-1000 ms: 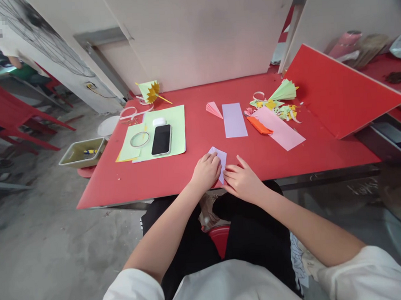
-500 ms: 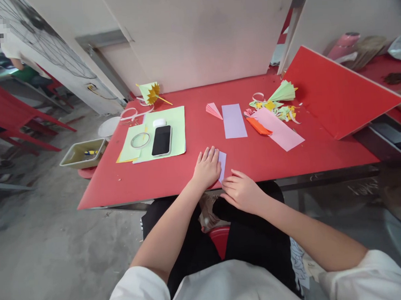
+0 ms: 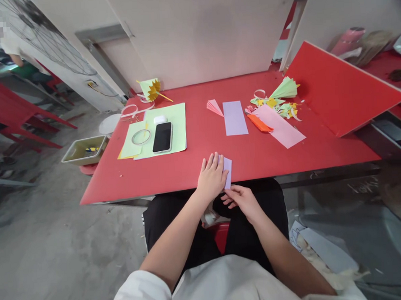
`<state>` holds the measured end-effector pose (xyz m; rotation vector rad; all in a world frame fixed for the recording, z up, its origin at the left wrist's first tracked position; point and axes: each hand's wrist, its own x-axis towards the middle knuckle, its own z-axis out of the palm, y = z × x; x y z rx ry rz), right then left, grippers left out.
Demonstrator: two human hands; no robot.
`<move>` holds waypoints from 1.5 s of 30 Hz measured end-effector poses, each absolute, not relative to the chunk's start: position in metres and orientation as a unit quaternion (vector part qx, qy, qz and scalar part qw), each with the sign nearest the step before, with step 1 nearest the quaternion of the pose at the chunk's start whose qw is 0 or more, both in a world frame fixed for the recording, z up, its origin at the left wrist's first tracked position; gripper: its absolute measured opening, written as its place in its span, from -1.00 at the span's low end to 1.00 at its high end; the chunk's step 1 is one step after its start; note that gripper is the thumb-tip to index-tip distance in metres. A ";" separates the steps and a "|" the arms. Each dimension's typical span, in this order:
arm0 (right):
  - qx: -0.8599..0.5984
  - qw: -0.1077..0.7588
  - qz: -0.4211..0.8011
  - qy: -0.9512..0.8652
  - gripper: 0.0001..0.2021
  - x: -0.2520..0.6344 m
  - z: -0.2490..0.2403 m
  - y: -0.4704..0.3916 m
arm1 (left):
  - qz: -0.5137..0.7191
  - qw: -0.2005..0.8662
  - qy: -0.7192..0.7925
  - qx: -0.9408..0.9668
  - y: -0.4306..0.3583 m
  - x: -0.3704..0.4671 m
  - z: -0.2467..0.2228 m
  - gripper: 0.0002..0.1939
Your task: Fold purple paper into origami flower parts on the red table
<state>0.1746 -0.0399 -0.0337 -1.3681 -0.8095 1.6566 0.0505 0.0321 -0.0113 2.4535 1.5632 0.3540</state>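
Note:
A small purple piece of paper (image 3: 228,174) lies at the table's front edge, partly covered. My left hand (image 3: 211,177) rests flat on it, fingers stretched forward. At its near corner, just past the edge, my right hand (image 3: 241,201) pinches the paper between thumb and forefinger, the other fingers loosely curled. Beyond them lies a larger purple sheet (image 3: 235,118). To its left is a pleated pink paper fan (image 3: 214,107). An orange folded paper (image 3: 260,123) and a pink sheet (image 3: 284,129) lie to its right.
On the red table (image 3: 164,179), green sheets (image 3: 179,128) carry a phone (image 3: 162,137), a white case (image 3: 160,120) and a tape roll (image 3: 141,136). A green paper fan (image 3: 285,88) lies among scraps. A tilted red board (image 3: 336,89) stands right. A person (image 3: 21,57) sits far left.
My right hand has drawn in below the paper and now pinches its near corner. My left hand and the small purple paper appear slightly lower and farther right.

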 end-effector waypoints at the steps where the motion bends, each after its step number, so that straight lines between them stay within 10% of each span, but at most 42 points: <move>1: -0.535 0.416 0.662 -0.321 -0.69 0.174 -0.032 -0.039 | 0.150 0.146 0.538 0.817 0.029 0.048 -0.011 -0.46; 7: -0.524 0.424 0.655 -0.343 -0.69 0.184 -0.013 -0.032 | 0.486 0.434 0.551 0.521 0.006 0.032 0.001 -0.22; 11: -0.511 0.415 0.644 -0.389 -0.69 0.185 -0.006 -0.033 | 0.504 0.610 0.454 0.410 -0.008 0.040 0.022 0.03; 18: -0.532 0.559 0.470 -0.429 -0.38 0.177 0.004 -0.042 | 0.569 0.563 0.470 0.372 -0.023 0.061 0.047 -0.05; 26: -0.560 0.560 0.110 -0.601 -0.49 0.172 0.000 -0.048 | 0.567 0.585 0.450 0.365 -0.034 0.072 0.048 -0.01; 45: -0.542 0.532 0.069 -0.647 -0.59 0.173 0.001 -0.050 | 0.561 0.586 0.429 0.397 -0.040 0.075 0.048 0.04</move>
